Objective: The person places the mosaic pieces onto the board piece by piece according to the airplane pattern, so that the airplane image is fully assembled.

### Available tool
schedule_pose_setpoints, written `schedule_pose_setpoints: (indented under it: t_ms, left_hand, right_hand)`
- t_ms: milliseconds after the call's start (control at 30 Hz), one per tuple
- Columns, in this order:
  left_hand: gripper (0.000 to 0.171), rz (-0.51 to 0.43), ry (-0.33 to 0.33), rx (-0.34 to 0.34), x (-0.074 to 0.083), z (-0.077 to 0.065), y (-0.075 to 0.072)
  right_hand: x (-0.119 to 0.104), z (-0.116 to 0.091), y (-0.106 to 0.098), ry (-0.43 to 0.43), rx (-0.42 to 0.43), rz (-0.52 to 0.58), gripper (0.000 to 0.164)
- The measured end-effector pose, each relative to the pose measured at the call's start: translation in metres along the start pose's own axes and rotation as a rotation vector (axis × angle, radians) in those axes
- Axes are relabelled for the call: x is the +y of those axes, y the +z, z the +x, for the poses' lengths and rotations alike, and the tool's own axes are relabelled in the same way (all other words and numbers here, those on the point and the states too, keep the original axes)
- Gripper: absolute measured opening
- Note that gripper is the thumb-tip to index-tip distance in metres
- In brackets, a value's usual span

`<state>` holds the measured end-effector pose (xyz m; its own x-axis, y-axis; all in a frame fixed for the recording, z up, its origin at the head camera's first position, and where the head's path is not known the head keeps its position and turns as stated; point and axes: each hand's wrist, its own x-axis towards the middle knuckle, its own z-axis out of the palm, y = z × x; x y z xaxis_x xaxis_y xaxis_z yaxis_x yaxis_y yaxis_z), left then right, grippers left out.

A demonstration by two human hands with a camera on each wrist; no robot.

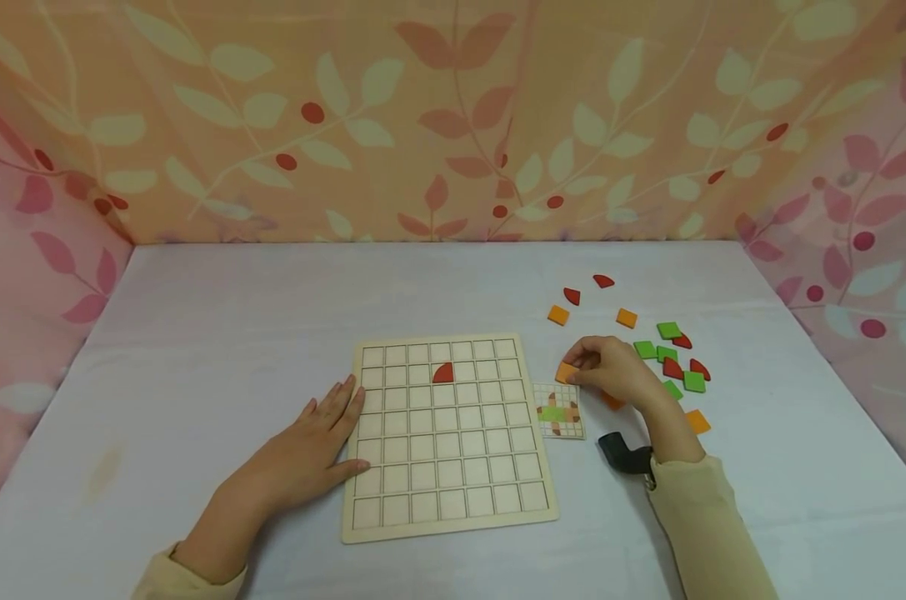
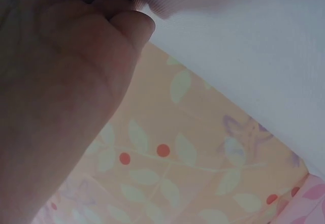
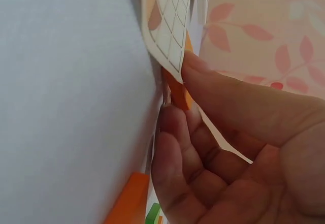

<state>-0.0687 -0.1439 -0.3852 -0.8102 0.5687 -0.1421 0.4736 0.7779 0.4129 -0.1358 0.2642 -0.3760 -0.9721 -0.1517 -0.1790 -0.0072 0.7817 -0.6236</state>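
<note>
A pale wooden grid board [image 1: 351, 525] lies on the table, with one red quarter-circle piece [image 1: 443, 373] in its second row from the far side. My left hand [image 1: 302, 458] rests along the board's left edge, fingers extended and thumb over the rim. With thumb and fingers, my right hand [image 1: 610, 371] pinches an orange square tile [image 1: 566, 372] at the far edge of a small pattern card [image 1: 548, 427]. From the right wrist, the orange tile [image 3: 179, 93] shows between thumb and fingers, partly behind the card [image 3: 170, 36].
Right of the card lie scattered green squares [image 1: 694, 382], red quarter-circles [image 1: 700, 369] and orange squares [image 1: 697, 422]. Farther back are two more red pieces [image 1: 603, 281] and two orange squares [image 1: 627, 318]. A black wrist device [image 1: 623, 454] sits at my right cuff. Patterned cloth walls [image 1: 453, 125] border the table.
</note>
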Motion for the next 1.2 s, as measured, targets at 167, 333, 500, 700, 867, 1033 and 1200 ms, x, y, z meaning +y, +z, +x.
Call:
schedule_pose_setpoints:
  t_ms: [167, 333, 500, 700, 867, 1033, 1200]
  left_hand:
    - [0.084, -0.006, -0.001, -0.003, 0.0, -0.001, 0.0]
    - [0.084, -0.022, 0.002, -0.016, -0.001, 0.0, 0.001]
    - [0.084, -0.034, 0.008, -0.018, -0.002, 0.0, 0.0]
    - [0.084, -0.044, 0.005, -0.022, -0.001, -0.001, -0.002]
    - [0.084, -0.037, 0.015, -0.013, 0.0, 0.0, -0.002]
    - [0.082, -0.037, 0.008, -0.015, 0.002, -0.001, -0.003]
    - [0.076, -0.035, -0.001, -0.021, 0.001, -0.002, -0.003]
  right_hand:
    - [0.001, -0.002, -0.001, -0.031, 0.042, 0.061, 0.012]
    - [-0.001, -0.004, -0.003, -0.019, 0.073, 0.116, 0.011]
    - [-0.007, -0.004, -0.004, -0.028, 0.073, 0.171, 0.015]
    - [-0.018, -0.004, -0.003, -0.079, 0.068, 0.204, 0.014]
    - [-0.029, -0.003, 0.0, -0.101, 0.056, 0.249, 0.017]
    - [-0.042, 0.0, 0.007, -0.11, 0.013, 0.276, 0.016]
    - [-0.053, 0.005, 0.017, -0.152, -0.014, 0.262, 0.011]
